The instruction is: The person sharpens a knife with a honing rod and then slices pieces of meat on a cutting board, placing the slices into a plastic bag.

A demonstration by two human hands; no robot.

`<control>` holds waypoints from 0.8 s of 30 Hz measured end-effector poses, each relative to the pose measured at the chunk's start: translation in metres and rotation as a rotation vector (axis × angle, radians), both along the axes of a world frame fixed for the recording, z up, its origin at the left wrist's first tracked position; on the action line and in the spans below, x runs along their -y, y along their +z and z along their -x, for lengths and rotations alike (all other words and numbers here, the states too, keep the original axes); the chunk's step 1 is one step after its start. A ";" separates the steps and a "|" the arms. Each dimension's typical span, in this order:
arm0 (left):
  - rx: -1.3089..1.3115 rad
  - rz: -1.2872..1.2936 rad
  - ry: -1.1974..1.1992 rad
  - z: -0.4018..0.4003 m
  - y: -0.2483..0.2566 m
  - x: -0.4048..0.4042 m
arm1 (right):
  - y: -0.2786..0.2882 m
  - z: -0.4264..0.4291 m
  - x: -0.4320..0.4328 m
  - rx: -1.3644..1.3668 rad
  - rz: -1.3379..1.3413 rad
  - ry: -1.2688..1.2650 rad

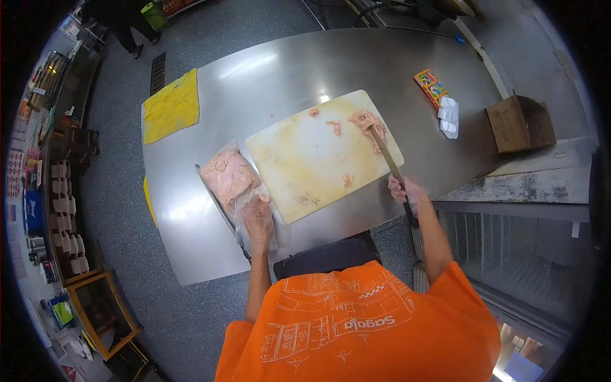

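My right hand (405,191), in a clear plastic glove, grips the black handle of a long knife (392,162). The blade's far end touches a heap of raw, pale pink meat (370,125) at the right end of a white cutting board (320,157) with yellowish stains. Small meat scraps (347,180) lie elsewhere on the board. Left of the board is a clear plastic bag of raw meat (229,174). At the bag's near end is my gloved left hand (258,217), its fingers partly hidden by plastic. A second long dark-edged tool or tray rim (215,198) runs along the bag's left side.
The steel table (238,100) carries a yellow cloth (172,107) at its far left corner. An orange patterned packet (429,86) and folded white plastic (448,117) lie on the right, near an open cardboard box (510,126). Another person (121,24) stands beyond the table, upper left.
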State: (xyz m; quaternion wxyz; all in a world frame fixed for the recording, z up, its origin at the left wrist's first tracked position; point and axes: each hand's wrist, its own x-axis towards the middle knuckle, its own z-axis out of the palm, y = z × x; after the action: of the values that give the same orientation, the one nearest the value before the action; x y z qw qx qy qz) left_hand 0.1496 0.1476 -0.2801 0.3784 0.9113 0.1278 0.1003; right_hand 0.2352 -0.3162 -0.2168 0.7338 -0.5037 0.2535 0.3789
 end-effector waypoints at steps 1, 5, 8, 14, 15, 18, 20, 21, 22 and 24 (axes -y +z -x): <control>0.019 0.027 -0.002 -0.001 0.001 0.002 | -0.005 0.007 0.004 0.002 -0.315 -0.042; 0.084 0.043 -0.011 -0.004 0.009 0.010 | -0.023 0.020 0.006 -0.135 -0.612 -0.115; 0.037 0.006 0.005 0.000 0.010 0.004 | 0.006 0.027 -0.039 -0.099 -0.403 -0.103; 0.087 0.097 -0.006 -0.003 0.013 0.008 | 0.010 0.007 -0.072 -0.016 -0.050 0.118; 0.085 0.094 -0.014 -0.002 0.016 0.009 | 0.003 -0.001 -0.072 -0.061 0.023 0.082; 0.102 0.116 0.003 -0.004 0.021 0.009 | -0.005 -0.014 -0.066 -0.042 -0.171 -0.211; -0.009 0.080 -0.015 -0.005 0.019 0.006 | -0.004 -0.019 -0.069 -0.035 -0.393 -0.368; -0.005 0.075 -0.009 -0.004 0.017 0.004 | 0.000 -0.016 -0.078 -0.084 -0.521 -0.393; 0.044 0.054 -0.016 -0.004 0.016 0.005 | 0.004 -0.013 -0.087 -0.131 -0.648 -0.419; 0.099 0.029 -0.018 -0.006 0.011 0.004 | 0.007 -0.010 -0.110 -0.122 -0.600 -0.281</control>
State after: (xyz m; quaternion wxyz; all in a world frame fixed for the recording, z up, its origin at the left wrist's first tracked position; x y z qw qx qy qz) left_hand 0.1554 0.1435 -0.2695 0.3982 0.9008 0.1023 0.1401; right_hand 0.2449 -0.2058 -0.2101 0.8779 -0.2017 0.2410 0.3613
